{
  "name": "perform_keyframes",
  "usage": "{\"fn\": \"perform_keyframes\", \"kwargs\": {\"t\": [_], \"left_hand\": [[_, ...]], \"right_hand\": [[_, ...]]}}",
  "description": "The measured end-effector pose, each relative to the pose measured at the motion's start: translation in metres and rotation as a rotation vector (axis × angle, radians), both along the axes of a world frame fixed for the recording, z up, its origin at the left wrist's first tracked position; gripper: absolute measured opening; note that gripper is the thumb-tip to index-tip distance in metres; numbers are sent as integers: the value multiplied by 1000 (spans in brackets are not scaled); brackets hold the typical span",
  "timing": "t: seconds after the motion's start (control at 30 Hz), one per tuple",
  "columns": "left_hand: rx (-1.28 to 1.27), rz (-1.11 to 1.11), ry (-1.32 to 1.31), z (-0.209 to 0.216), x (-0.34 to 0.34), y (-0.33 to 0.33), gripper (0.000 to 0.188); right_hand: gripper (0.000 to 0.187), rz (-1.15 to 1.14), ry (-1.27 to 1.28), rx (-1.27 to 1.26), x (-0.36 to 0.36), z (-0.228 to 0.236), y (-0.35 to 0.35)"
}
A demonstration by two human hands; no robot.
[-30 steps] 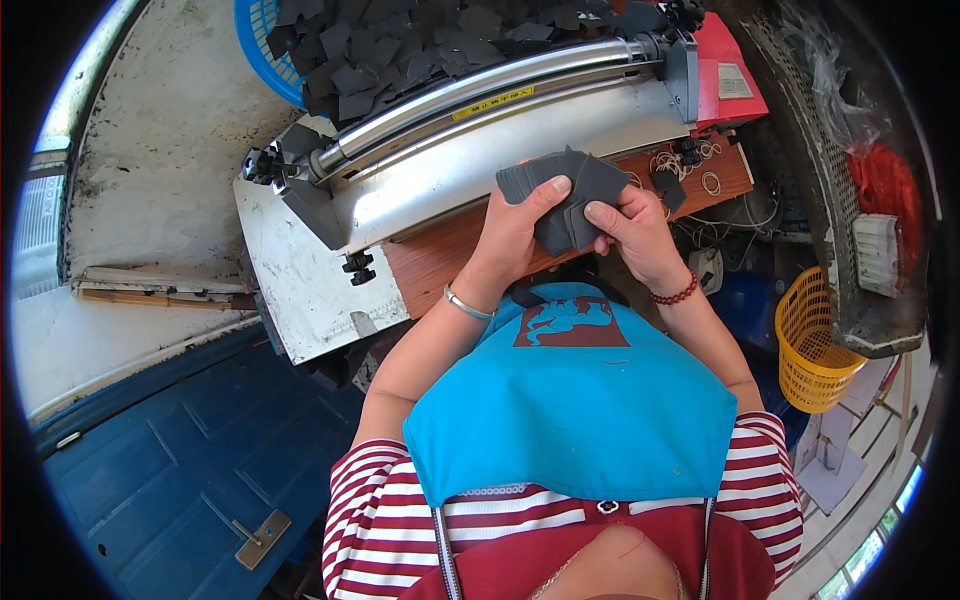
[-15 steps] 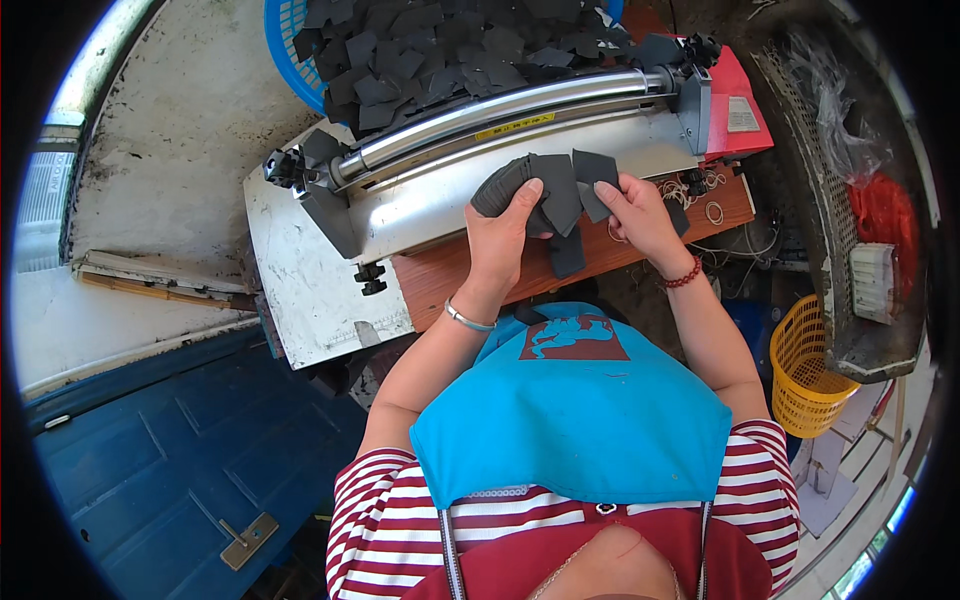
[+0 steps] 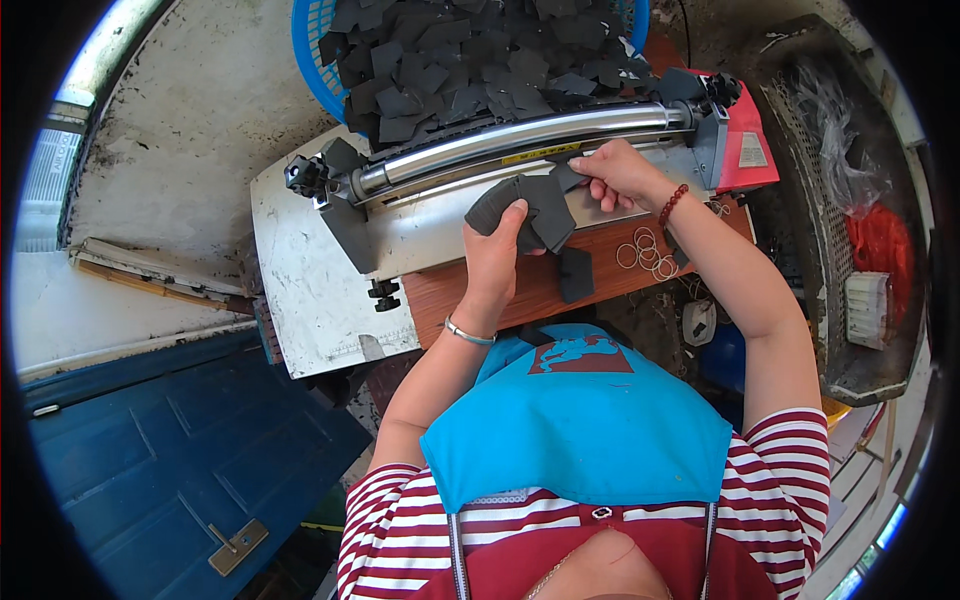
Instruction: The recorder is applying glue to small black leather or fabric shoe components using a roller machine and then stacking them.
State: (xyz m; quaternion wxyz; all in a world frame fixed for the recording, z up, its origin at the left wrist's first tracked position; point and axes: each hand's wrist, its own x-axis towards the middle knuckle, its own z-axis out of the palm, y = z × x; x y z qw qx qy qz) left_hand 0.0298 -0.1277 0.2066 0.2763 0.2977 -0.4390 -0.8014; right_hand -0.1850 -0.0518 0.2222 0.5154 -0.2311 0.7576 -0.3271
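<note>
My left hand is closed around a fanned stack of thin dark grey sheet pieces, thumb on top. Just right of the stack, my right hand pinches one dark grey piece between thumb and fingers, at the feed plate of a roller machine. That machine's shiny metal roller runs across beyond both hands. Another dark piece lies on the brown wooden board below the stack. Whether the pinched piece touches the roller I cannot tell.
Behind the roller stands a blue basket heaped with dark pieces. Pale rubber bands lie at the board's right. A red machine housing, a black knob and a grimy trough flank the workplace.
My right hand has moved up and left from beside the stack to the roller, with a piece pinched in it. My left hand still holds the stack, slightly lower.
</note>
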Motion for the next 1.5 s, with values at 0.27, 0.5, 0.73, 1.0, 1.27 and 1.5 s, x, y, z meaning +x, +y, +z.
{"fn": "perform_keyframes", "kwargs": {"t": [0.27, 0.5, 0.73, 1.0, 1.27, 1.5], "left_hand": [[55, 146, 96, -4, -8, -5, 16], [-9, 181, 71, -9, -4, -16, 19], [45, 59, -8, 10, -4, -14, 22], [-195, 200, 41, -20, -2, -20, 23], [-53, 157, 0, 2, -1, -20, 26], [-59, 229, 88, -13, -6, -24, 23]], "right_hand": [[42, 181, 132, -220, 52, 7, 8], [36, 150, -47, -115, 31, 11, 14], [34, 227, -142, -130, 27, 15, 5], [36, 189, -89, -70, 24, 9, 9], [39, 20, 108, -60, 10, -2, -14], [34, 184, -157, -91, 41, 14, 0]]}}
